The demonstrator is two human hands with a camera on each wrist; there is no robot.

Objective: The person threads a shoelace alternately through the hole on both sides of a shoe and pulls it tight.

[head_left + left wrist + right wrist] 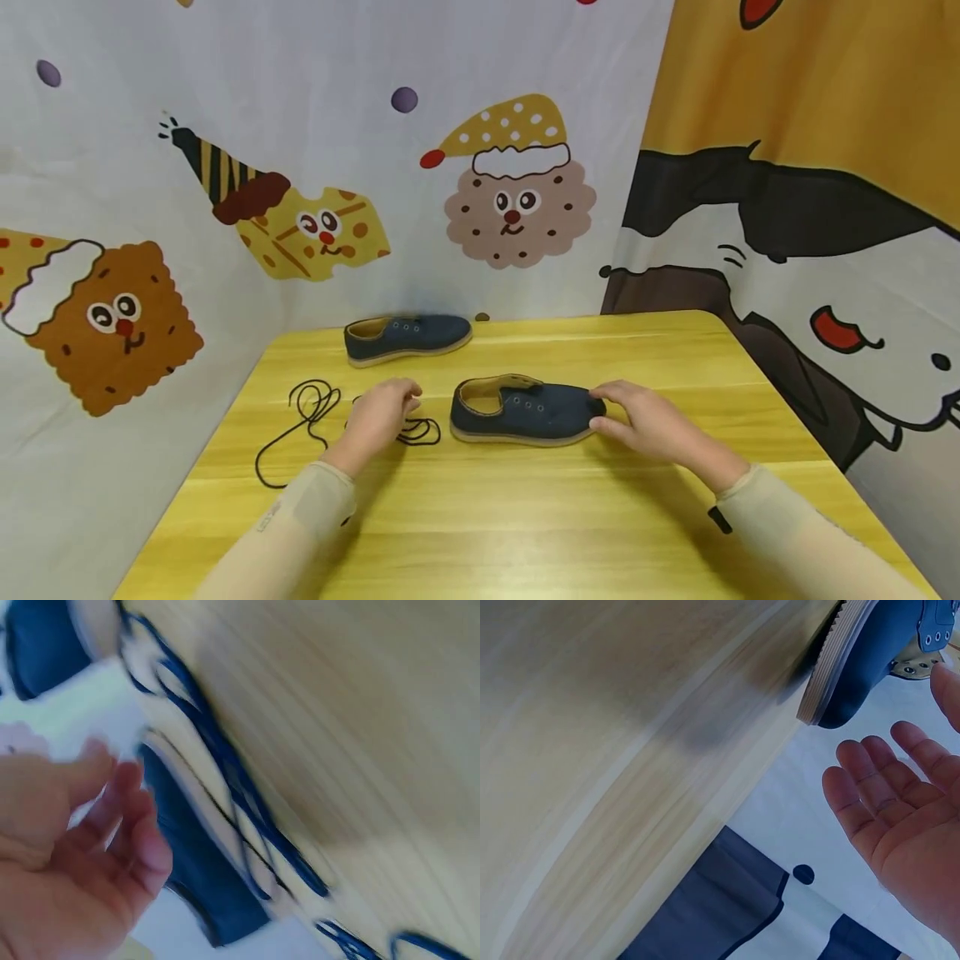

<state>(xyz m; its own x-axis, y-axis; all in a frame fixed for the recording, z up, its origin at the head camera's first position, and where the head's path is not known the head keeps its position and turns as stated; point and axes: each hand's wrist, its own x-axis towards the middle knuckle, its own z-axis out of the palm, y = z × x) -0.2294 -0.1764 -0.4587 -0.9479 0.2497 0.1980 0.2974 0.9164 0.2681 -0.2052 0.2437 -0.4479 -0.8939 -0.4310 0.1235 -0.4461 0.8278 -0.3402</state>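
A navy low shoe [558, 417] without a lace stands upright on the table, its toe pointing right. My right hand [652, 421] is at that toe, thumb and fingers spread apart. In the right wrist view the same hand [915, 802] shows relaxed fingers and a bare palm beside the shoe [870, 656]. My left hand [378, 419] hovers over a dark shoelace [438, 429], left of the shoe's heel. Loosely bent fingers of this hand [82, 847] hold nothing visible in the blurred left wrist view, where the shoelace [217, 746] lies beyond them.
A matching navy shoe [431, 333] without a lace stands near the table's back edge. Another dark shoelace [257, 467] lies loosely looped at the left. The wood-grain table [525, 517] backs onto a printed cloth [337, 125].
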